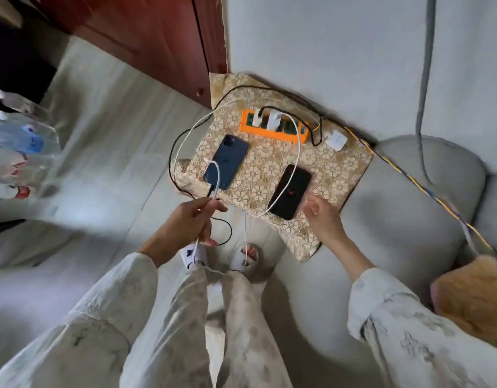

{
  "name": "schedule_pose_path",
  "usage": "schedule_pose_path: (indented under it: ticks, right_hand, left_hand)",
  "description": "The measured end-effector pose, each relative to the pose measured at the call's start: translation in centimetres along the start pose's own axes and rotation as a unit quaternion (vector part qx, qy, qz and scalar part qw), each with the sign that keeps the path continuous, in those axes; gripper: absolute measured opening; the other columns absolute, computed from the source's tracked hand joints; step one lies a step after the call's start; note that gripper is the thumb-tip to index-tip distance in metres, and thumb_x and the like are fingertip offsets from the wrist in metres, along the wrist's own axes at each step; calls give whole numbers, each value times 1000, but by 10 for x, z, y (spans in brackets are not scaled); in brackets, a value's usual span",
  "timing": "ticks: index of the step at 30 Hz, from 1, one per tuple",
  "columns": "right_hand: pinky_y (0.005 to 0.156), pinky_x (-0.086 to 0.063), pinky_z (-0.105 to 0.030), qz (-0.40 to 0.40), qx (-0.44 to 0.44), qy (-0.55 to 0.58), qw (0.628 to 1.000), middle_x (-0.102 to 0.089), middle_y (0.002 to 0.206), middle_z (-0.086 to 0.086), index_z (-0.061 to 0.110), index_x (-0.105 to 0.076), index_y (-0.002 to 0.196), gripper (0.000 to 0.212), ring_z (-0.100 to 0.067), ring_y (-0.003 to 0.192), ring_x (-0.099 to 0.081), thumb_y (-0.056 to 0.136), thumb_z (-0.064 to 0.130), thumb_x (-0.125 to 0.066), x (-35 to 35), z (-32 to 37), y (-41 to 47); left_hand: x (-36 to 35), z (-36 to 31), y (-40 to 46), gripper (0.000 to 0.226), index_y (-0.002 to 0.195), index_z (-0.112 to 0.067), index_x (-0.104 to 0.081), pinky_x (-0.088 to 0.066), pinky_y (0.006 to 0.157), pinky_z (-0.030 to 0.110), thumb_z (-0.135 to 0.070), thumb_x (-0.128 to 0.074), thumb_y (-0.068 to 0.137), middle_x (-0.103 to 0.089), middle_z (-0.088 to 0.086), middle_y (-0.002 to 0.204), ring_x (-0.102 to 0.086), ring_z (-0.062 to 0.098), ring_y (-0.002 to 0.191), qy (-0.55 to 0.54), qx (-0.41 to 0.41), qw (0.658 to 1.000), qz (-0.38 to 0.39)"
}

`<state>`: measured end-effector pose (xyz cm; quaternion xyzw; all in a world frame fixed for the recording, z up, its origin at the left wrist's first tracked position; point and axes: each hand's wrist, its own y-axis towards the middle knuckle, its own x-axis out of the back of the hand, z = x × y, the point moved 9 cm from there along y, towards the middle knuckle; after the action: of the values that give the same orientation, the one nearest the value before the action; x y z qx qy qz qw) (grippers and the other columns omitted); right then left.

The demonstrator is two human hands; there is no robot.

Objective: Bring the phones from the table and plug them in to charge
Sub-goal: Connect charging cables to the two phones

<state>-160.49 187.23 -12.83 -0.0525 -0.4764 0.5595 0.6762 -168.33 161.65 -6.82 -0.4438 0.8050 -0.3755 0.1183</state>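
A blue phone (226, 161) lies back up on a gold patterned cushion (334, 175), with a black phone (290, 191) to its right. An orange power strip (274, 127) at the cushion's far side carries two white chargers. My left hand (190, 224) pinches a white cable (185, 138) whose end sits at the blue phone's near edge. A second white cable (297, 152) runs from the strip across the black phone. My right hand (321, 217) hovers just right of the black phone's near end, fingers relaxed, holding nothing.
A black cord (173, 163) loops round the cushion's left side. A loose white adapter (336, 140) lies right of the strip. The cushion rests on a grey sofa arm (426, 169). A wooden cabinet (146, 35) stands behind, water bottles (20, 135) at left, my sandalled feet (222, 257) below.
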Motion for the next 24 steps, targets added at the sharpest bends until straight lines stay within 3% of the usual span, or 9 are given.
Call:
schedule_pose_path:
  ticks: [3,6,8,11,13,16,19,21,24]
  right_hand:
    - [78,-36,-23,-3,-62,-11,998,-60,110,-10,2,-54,119,31,-26,105,-56,94,19,-46,-22,-20,35]
    - [62,-42,-26,-39,-128,2,991,-60,87,-10,2,-57,94,21,-28,88,-57,93,21,-47,-35,-34,66]
    - [77,-48,-34,-51,-164,-17,985,-60,111,-19,-6,-54,110,45,-35,102,-57,92,34,-48,-45,-35,84]
    - [97,-41,-42,-71,-219,-81,970,-35,139,-25,-13,-23,135,92,-40,125,-39,83,56,-53,-59,-34,99]
    - [102,-36,-47,-82,-261,-100,957,-18,147,-23,-12,-4,139,111,-40,133,-25,76,62,-58,-65,-34,100]
    - [102,-35,-49,-95,-289,-82,949,-7,151,-19,-8,5,141,116,-39,134,-20,73,50,-68,-70,-39,103]
    - [104,-33,-50,-97,-299,-74,947,-13,149,-20,-6,-1,142,107,-39,133,-22,75,38,-72,-66,-44,101]
    - [104,-36,-48,-78,-296,-51,951,-28,142,-21,-3,-19,139,94,-39,128,-32,73,37,-73,-63,-50,96]
    - [93,-49,-46,-30,-319,118,940,-49,125,-17,1,-47,122,70,-34,110,-51,67,33,-76,-60,-52,73]
  left_hand:
    - [-5,19,20,21,107,-7,-59,-55,60,23,-6,-42,95,-54,7,69,-54,8,47,-53,0,999,-7]
    - [-9,40,35,23,111,-19,-57,-55,57,25,-10,-45,94,-53,4,60,-52,17,55,-100,23,995,17]
    - [-9,50,45,23,90,-16,-66,-50,50,20,-28,-46,94,-49,-1,47,-50,17,49,-58,36,997,21]
    - [3,59,58,35,69,-10,-66,-43,46,16,-28,-48,93,-54,0,47,-50,12,41,-13,36,999,-25]
    - [5,60,60,26,80,-6,-68,-45,48,16,-15,-47,93,-61,3,59,-51,10,43,-46,34,998,-21]
    - [3,57,59,21,100,-8,-64,-51,54,19,-4,-45,93,-63,3,70,-54,11,48,-100,34,994,22]
    - [3,48,52,21,107,-11,-61,-57,62,29,-10,-44,94,-54,6,65,-52,19,54,-142,41,988,47]
    - [7,40,47,22,101,-8,-61,-59,65,34,-22,-44,94,-48,3,54,-49,21,52,-155,42,986,44]
    - [13,26,35,30,78,-4,-56,-55,77,45,-29,-45,92,-49,2,46,-51,21,45,-159,44,986,37]
